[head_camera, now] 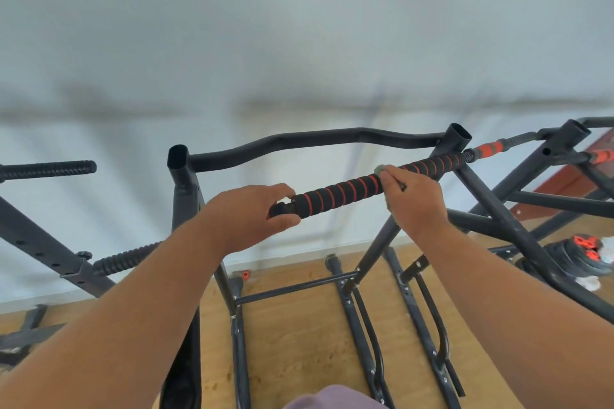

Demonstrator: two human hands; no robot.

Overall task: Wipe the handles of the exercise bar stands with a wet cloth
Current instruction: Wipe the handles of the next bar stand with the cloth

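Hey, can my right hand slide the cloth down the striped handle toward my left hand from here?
Probably yes: the right hand holds the cloth against the handle, with bare grip up to the left hand.

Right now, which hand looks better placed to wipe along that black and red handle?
The right hand. It holds the grey cloth against the middle of the foam handle, so it can probably slide either way. The left hand holds the handle's near end, steadying it, with no cloth visible.
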